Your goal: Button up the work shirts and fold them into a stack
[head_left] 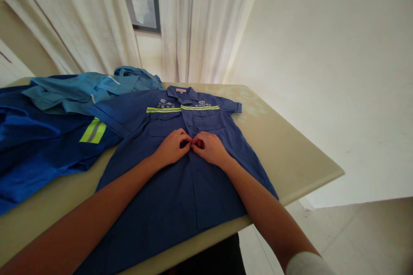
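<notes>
A dark blue short-sleeved work shirt (155, 206) lies spread front up, its collar at the far side. A yellow-green reflective stripe crosses its chest below white lettering. At the middle of the front placket, my left hand (176, 146) and my right hand (209, 148) meet, fingertips touching. Both are closed in a pinch on the shirt's front edge. One button (189, 124) shows on the placket just above my fingers. Whatever small part sits between the fingertips is hidden.
Bright blue clothing (41, 154) with a reflective band (93, 131) lies on the left, and a lighter blue-teal garment (77, 88) rests behind it. The cream table (284, 150) ends at a corner on the right. Curtains (206, 21) hang beyond its far edge.
</notes>
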Action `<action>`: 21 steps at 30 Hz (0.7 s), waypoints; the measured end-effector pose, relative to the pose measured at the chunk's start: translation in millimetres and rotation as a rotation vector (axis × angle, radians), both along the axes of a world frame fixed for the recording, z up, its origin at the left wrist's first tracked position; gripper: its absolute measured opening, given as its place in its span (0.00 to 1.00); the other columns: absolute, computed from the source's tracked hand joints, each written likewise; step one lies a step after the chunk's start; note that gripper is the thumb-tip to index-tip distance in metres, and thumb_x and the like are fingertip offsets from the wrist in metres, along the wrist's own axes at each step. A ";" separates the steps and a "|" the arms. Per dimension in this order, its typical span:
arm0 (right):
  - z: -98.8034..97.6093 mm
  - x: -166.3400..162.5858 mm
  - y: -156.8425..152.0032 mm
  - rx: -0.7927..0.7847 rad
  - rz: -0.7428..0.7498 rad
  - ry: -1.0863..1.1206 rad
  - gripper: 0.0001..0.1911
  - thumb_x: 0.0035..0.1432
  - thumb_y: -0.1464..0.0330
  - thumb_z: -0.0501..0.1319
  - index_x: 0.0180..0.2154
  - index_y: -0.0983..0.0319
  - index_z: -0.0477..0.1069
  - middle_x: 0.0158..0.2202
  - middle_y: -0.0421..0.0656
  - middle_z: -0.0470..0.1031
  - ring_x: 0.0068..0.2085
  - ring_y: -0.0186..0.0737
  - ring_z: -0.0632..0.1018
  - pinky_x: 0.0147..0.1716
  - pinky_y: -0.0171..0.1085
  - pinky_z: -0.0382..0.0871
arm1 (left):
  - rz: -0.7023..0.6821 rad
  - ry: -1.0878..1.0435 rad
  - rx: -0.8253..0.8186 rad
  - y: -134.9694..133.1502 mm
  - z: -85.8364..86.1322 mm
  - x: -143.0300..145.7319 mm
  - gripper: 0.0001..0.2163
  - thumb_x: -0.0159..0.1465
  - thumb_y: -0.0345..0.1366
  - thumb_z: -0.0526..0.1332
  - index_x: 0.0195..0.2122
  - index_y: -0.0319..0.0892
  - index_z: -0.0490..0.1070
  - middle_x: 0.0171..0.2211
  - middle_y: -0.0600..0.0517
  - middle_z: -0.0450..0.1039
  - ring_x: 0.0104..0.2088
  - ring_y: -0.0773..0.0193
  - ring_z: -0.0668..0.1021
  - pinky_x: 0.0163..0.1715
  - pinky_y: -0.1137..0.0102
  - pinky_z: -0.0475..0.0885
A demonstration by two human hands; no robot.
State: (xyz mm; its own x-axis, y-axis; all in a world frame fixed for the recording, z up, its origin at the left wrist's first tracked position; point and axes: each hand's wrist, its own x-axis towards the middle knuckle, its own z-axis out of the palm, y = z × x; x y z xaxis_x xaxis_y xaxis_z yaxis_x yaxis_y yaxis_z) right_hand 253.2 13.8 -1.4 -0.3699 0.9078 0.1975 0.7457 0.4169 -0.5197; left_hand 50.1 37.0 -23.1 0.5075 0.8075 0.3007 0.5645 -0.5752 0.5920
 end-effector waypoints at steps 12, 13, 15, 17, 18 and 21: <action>-17.7 -3.3 5.5 0.021 -0.038 0.051 0.04 0.71 0.70 0.59 0.43 0.59 0.72 0.43 0.43 0.76 0.45 0.42 0.76 0.47 0.39 0.67 | 0.019 0.116 0.033 -0.6 4.1 -0.7 0.05 0.66 0.36 0.63 0.40 0.43 0.77 0.41 0.49 0.75 0.41 0.58 0.77 0.43 0.63 0.73; -18.9 -3.7 5.7 0.028 -0.035 0.060 0.03 0.71 0.70 0.58 0.43 0.59 0.71 0.43 0.43 0.75 0.45 0.42 0.76 0.48 0.39 0.67 | 0.027 0.154 0.047 -2.1 6.1 0.0 0.05 0.66 0.36 0.63 0.40 0.43 0.76 0.42 0.49 0.75 0.42 0.57 0.78 0.43 0.64 0.73; -20.8 -4.5 6.1 0.030 -0.030 0.077 0.04 0.71 0.70 0.58 0.43 0.58 0.71 0.43 0.43 0.75 0.46 0.42 0.76 0.48 0.39 0.67 | 0.044 0.241 0.099 -5.5 10.1 1.4 0.04 0.67 0.37 0.63 0.40 0.43 0.75 0.42 0.49 0.75 0.43 0.57 0.78 0.43 0.64 0.74; -21.8 -5.4 6.6 0.021 -0.028 0.102 0.04 0.71 0.71 0.58 0.42 0.59 0.70 0.43 0.43 0.76 0.45 0.42 0.76 0.47 0.39 0.67 | 0.056 0.335 0.190 -9.0 13.6 2.7 0.04 0.68 0.37 0.62 0.41 0.43 0.74 0.43 0.49 0.75 0.45 0.56 0.78 0.44 0.64 0.73; -21.9 -5.9 6.8 0.018 -0.027 0.116 0.03 0.71 0.71 0.58 0.42 0.59 0.70 0.42 0.43 0.76 0.44 0.42 0.76 0.46 0.39 0.67 | 0.063 0.379 0.235 -10.5 15.0 3.2 0.05 0.69 0.37 0.62 0.41 0.43 0.74 0.43 0.48 0.75 0.45 0.56 0.78 0.44 0.64 0.73; -20.9 -7.4 7.9 0.019 -0.029 0.150 0.03 0.70 0.71 0.59 0.40 0.60 0.71 0.39 0.43 0.76 0.41 0.41 0.76 0.44 0.38 0.66 | 0.088 0.460 0.335 -14.1 18.6 3.9 0.07 0.70 0.39 0.62 0.40 0.41 0.73 0.42 0.47 0.74 0.43 0.55 0.78 0.42 0.64 0.73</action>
